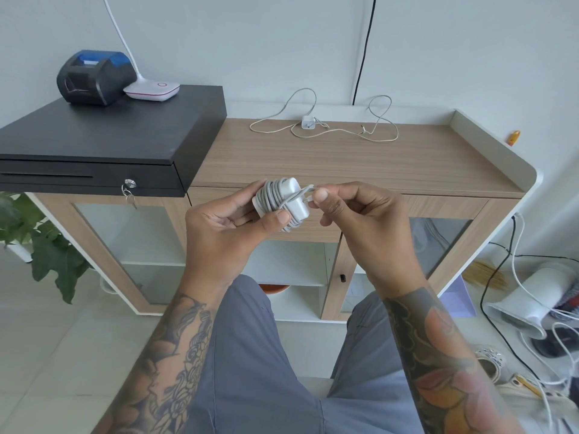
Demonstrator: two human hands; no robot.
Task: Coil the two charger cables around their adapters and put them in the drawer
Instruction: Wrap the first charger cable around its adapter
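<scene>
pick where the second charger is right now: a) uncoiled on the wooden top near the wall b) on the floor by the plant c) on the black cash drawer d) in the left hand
a: the second charger lies on the wooden top near the wall, its cable spread in loose loops, while both hands work on the coiled charger.

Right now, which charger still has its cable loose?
The small adapter at the back of the counter; its cable sprawls uncoiled. The held adapter is wrapped.
</scene>
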